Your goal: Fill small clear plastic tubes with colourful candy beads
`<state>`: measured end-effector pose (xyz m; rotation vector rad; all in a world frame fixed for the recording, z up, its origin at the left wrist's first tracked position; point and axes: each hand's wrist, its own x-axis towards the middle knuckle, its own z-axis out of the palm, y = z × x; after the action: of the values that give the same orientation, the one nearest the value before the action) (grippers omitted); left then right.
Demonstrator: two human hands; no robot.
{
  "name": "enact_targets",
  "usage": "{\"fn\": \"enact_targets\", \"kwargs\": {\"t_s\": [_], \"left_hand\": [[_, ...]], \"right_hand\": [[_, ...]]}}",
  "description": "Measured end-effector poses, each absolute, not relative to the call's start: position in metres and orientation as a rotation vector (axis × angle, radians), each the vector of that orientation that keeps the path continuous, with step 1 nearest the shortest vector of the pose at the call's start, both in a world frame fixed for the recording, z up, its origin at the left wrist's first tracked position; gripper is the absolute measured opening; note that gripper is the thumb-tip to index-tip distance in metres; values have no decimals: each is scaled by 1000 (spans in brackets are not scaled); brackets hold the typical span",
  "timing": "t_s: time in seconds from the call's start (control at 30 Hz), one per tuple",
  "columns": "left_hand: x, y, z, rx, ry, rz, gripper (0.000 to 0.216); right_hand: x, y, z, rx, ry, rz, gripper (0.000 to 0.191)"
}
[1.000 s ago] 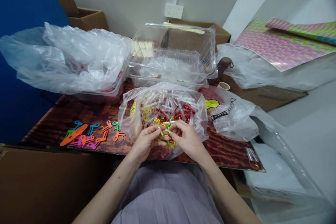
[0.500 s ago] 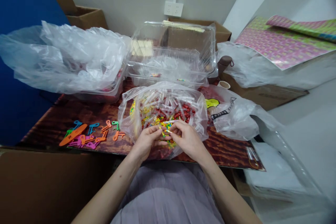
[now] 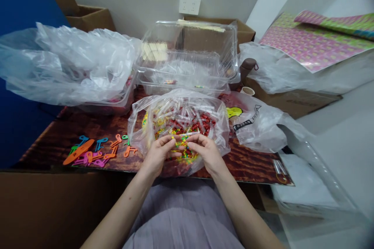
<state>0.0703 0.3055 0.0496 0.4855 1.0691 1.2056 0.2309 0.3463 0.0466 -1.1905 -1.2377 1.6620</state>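
— Plastic shapes (image 3: pixel 96 151), orange and pink, are lying far left on the table (image 3: pixel 73 128)?
— Yes. Beside them the left hand (image 3: pixel 157 153) and right hand (image 3: pixel 204 151) are pinching one small clear tube (image 3: pixel 182 139) together, inside the open bag (image 3: pixel 178 120) of tubes.

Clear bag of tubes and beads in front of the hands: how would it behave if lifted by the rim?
The clear bag looks thin and crinkled, so probably floppy. Its tubes and beads lie loose, so they would likely shift and sag the bottom. The glossy film may slip between fingers.
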Motion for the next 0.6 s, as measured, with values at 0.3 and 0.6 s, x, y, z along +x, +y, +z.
{"fn": "enact_targets", "kwargs": {"t_s": [0.3,0.6], "left_hand": [[82,314,46,530,1086,1313,30],[71,312,46,505,1102,1432,32]], "right_hand": [[207,347,48,-1109,-1210,1502,18],[213,344,43,-1094,-1960,880,13]]}}
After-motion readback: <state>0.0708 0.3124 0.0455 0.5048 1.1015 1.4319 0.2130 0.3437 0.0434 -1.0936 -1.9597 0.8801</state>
